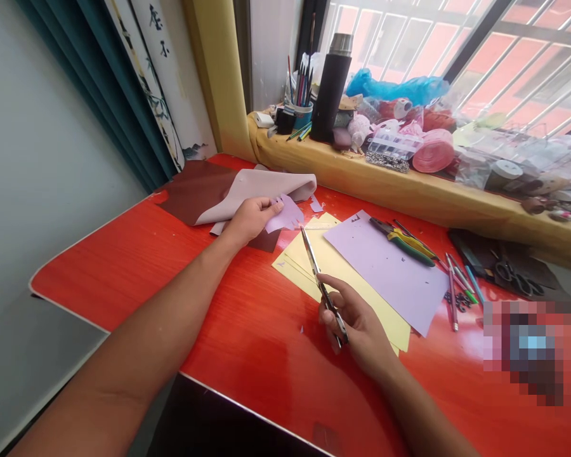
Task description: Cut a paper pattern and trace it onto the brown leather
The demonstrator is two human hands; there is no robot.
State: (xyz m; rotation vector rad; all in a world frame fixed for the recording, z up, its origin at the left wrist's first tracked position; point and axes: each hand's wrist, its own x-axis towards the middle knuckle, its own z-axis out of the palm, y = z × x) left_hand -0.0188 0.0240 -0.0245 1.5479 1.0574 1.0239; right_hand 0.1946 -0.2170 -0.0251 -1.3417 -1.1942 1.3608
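Pinching a lilac paper cutout (284,217) between thumb and fingers, the left hand (252,219) holds it above the red tabletop (240,311), near a folded pale pink sheet (259,189). The right hand (354,312) grips metal scissors (325,294), their tips just beside the cutout's notched edge. Yellow sheets (361,279) lie below; a larger lilac sheet (378,266) overlaps them, green-and-yellow-handled pliers (404,243) lying partly on it.

From here I see a red worktop (247,317) carrying yellow paper sheets (333,259), a brown sheet (195,190) and pencils (452,292).
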